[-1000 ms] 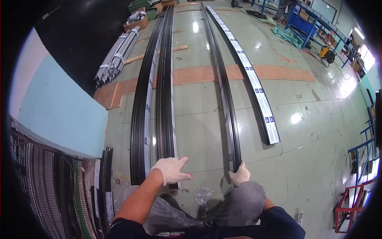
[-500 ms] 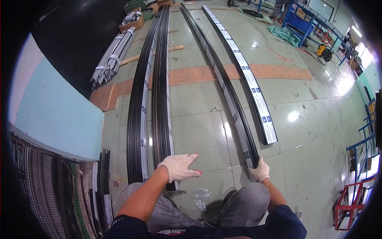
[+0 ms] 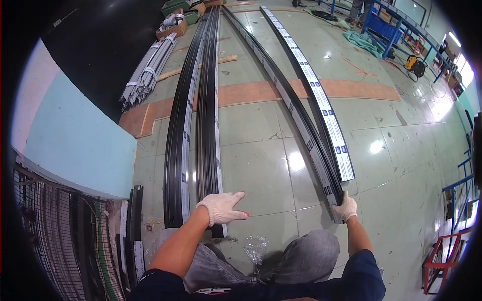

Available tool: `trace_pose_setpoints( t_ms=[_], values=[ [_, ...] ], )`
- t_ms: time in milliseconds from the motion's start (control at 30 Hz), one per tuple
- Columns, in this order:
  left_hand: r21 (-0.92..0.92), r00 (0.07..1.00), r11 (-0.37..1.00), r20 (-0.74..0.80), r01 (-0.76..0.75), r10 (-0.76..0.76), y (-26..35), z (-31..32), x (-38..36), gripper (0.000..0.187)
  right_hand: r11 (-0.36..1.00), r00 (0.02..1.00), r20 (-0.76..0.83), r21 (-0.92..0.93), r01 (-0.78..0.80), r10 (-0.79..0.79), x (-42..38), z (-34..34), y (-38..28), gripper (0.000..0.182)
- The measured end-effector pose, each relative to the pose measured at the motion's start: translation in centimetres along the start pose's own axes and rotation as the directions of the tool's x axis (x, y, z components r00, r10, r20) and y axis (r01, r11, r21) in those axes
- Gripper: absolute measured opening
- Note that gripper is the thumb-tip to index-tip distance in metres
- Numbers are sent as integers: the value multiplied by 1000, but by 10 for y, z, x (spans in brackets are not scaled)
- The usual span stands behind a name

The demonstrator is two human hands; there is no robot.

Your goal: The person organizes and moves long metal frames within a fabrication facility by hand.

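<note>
My right hand (image 3: 346,207), in a white knit glove, is closed around the near end of a long black metal profile (image 3: 311,142) with a taped side. That end now lies close beside another long profile (image 3: 329,122) whose top carries white printed film with blue marks. My left hand (image 3: 222,207), gloved with red fingertips, is over the near end of a dark ribbed profile (image 3: 207,125), thumb and forefinger spread apart. Left of that, a further black profile (image 3: 175,140) runs parallel to it. A crumpled piece of clear plastic (image 3: 256,247) lies between my knees.
Flat wooden boards (image 3: 246,95) run crosswise under the profiles. A tied bundle of grey strips (image 3: 148,72) lies at left, beyond a pale blue panel (image 3: 80,135). Blue metal racks (image 3: 396,25) and a yellow cable reel (image 3: 414,66) stand back right. A red frame (image 3: 442,261) is at lower right.
My right hand has shifted the near end of its profile to the right, closer to the film-covered one, and its far end now sits further left. My left hand has barely moved.
</note>
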State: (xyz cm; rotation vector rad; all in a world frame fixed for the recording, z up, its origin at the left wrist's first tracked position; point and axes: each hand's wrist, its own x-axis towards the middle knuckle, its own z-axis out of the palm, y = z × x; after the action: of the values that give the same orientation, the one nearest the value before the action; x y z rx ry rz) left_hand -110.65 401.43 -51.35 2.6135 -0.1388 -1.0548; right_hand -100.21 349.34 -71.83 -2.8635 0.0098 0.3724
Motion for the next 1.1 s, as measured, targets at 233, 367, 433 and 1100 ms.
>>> trace_pose_setpoints(
  t_ms=[233, 367, 433, 1100],
  values=[
    [15, 998, 999, -48, -42, 43, -8, 5, -9, 99, 999, 999, 26, 47, -25, 23, 7, 2, 4, 69],
    [35, 1000, 999, -11, -16, 17, 3, -6, -31, 98, 999, 998, 49, 35, -40, 38, 11, 3, 4, 78],
    [15, 994, 997, -74, -74, 75, -3, 0, -33, 97, 1000, 999, 46, 30, -8, 7, 11, 5, 4, 78],
    [1, 980, 992, -161, -123, 121, -14, 6, -53, 97, 984, 943, 286, -5, 179, -170, -105, 71, -212, 88]
  ],
)
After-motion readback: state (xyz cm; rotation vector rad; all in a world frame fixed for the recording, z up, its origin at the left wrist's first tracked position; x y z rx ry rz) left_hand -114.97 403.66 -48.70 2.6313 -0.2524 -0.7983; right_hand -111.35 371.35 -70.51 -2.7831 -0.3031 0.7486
